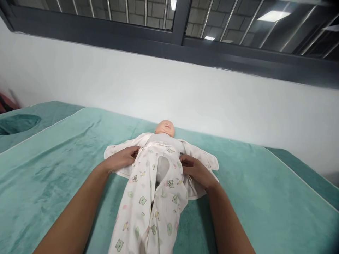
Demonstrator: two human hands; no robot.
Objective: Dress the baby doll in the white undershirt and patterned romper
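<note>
A baby doll (164,128) lies on its back, its head toward the wall. Printed baby pants (143,197) with a split crotch cover its lower body and reach up to the chest. Beneath the doll a pale baby jacket (202,155) is spread, sleeves out to both sides. My left hand (122,158) has its fingers curled at the pants' left edge, near the waistband. On the opposite side my right hand (197,171) bends its fingers against the pants' right edge. Both hands' fingertips are partly hidden by the cloth.
A green cover (254,197) lies under the doll, with pale seams at both sides. The white wall (148,84) rises directly behind the doll's head, below a dark window frame (106,31) with metal bars. A round hole (19,123) shows at far left.
</note>
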